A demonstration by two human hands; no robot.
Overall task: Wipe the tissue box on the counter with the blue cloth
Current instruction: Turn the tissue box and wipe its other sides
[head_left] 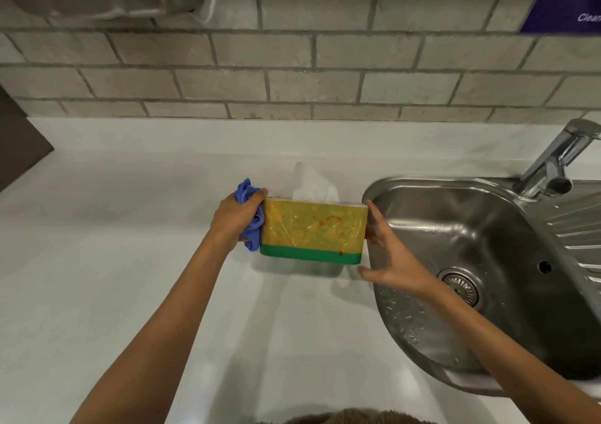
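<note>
The tissue box [313,228] is yellow with a green band along its bottom and red smears on its front. A white tissue [313,183] sticks up from its top. It stands on the white counter [130,228] just left of the sink. My left hand [235,217] grips the bunched blue cloth [250,225] and presses it against the box's left end. My right hand [387,254] rests against the box's right end, fingers spread, bracing it.
A steel sink [471,261] with a drain and wet basin lies right of the box, with a chrome tap [559,157] behind it. A grey brick wall [292,66] backs the counter. A dark panel [19,140] edges the far left.
</note>
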